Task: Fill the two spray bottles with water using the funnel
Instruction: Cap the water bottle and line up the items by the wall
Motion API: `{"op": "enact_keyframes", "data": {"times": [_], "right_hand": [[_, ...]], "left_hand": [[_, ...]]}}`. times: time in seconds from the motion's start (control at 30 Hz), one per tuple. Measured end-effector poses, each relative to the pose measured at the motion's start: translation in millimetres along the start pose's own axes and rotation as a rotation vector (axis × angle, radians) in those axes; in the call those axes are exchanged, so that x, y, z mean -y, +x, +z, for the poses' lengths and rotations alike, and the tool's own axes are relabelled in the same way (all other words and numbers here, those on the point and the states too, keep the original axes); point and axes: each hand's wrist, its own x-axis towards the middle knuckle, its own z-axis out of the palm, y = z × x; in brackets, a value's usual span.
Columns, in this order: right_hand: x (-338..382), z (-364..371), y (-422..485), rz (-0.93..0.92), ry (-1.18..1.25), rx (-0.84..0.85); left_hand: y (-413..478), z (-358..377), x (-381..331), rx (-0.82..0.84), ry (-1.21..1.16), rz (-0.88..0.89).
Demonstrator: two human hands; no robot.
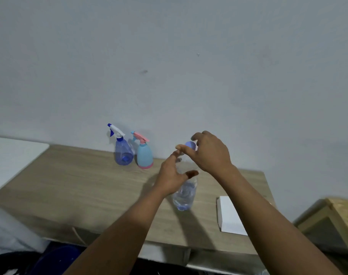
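Two spray bottles stand upright at the back of the wooden bench (74,187), close to the grey wall (189,56). The blue translucent spray bottle (124,153) has a white trigger head with a blue nozzle. Just beside it on the right is the light blue spray bottle (145,156), which has a pink trigger head and a pink base. Both still carry their heads, and the two stand so close that I cannot tell whether they touch.

Nearer the middle of the bench stands a clear plastic water bottle (186,193), well apart from the sprayers and to their right. It has liquid visible in its lower part. Both hands are at this bottle.

The left hand (172,178) reaches in from the left at the bottle's upper part. Its fingers are straight and spread wide, and the thumb lies across the front of the bottle. Blur hides whether it presses on the plastic.

The right hand (211,153) hangs over the bottle's top with its fingers curved downward and the thumb stretched to the left. A round blue top (190,145) shows in the gap between thumb and fingers. I cannot tell whether the hand grips that piece or only arches over it.

On the right part of the bench, near the right forearm, a flat white box (229,215) lies by the front edge. A white board (12,155) adjoins the bench on the left, and a wooden frame (336,215) stands off its right end.
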Motion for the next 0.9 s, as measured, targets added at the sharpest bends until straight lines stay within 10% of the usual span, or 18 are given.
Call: {"op": "enact_keyframes", "data": {"times": [0.53,0.9], "right_hand": [[-20.7,44.4,-39.6,0.142,0.845,-0.103],[-47.4,178.1,-110.8,0.41,0.871,-0.055]], "left_hand": [[-8.6,-25.8,23.8,0.077,0.131,0.025],[-68.5,-67.6,172.5,0.012,0.57,-0.252]]}}
